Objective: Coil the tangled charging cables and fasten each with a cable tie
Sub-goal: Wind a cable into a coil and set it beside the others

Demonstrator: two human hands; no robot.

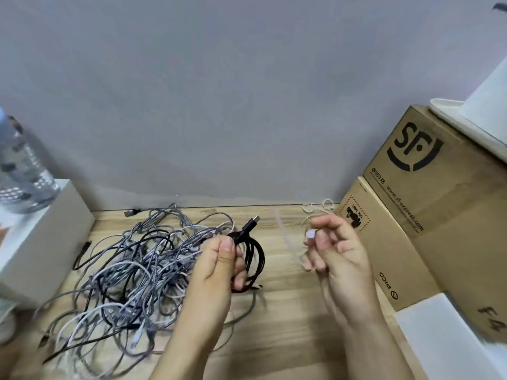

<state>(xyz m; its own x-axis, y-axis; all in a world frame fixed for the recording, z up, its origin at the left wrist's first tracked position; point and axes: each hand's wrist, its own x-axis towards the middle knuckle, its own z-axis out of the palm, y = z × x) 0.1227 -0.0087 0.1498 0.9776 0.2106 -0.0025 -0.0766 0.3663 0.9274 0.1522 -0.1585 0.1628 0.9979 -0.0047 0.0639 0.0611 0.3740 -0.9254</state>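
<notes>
Standing at the far left, a clear plastic water bottle (20,171) rests on a white rectangular box (41,237) at the edge of the light wood-grain bench (288,311). Right of that box sprawls the tangled heap of grey, white and black braided charging cables (123,270), spread loosely over the bench. Touching the heap's right edge, the left hand (219,264) grips a coiled black braided cable (252,256); its fingers (240,270) curl round the loops and the thumb presses on top, while the cable's plug end sticks up towards the wall. Right of the heap and apart from the coil, the right hand (334,245) is raised above the bench, its fingers (315,237) pinching a thin translucent white cable tie (285,237), which is blurred. A few more white ties (318,208) lie by the wall beyond that hand. Furthest from the heap, brown cardboard boxes (428,193) are stacked, printed with black logos.
</notes>
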